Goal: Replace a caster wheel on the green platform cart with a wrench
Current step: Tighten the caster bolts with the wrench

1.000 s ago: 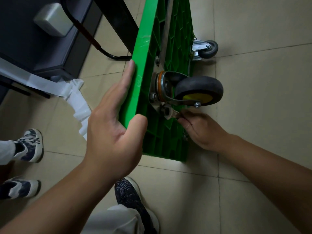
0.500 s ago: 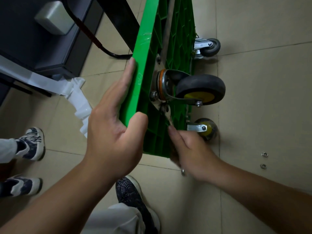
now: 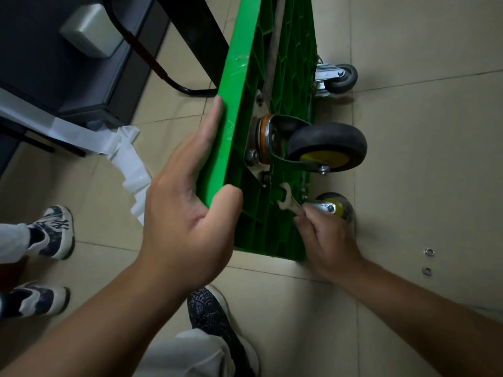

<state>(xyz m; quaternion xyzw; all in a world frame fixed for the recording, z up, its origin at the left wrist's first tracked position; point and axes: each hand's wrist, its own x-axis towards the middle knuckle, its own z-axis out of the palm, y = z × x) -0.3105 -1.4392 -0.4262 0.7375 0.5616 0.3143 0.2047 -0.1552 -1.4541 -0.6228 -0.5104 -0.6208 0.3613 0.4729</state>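
Gripping wrench now off bolt: RH

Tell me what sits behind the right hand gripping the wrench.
Behind the right hand, a small caster with a yellow hub and silver bracket shows beside the green platform cart. The hand covers the caster's near part and the handle of the silver wrench.

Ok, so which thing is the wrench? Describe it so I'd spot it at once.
Find the green platform cart tipped on its side, then the big black caster wheel with a yellow hub on its underside. Just below that wheel, the right hand grips the wrench: a slim silver bar, the only tool, ending in an open fork.
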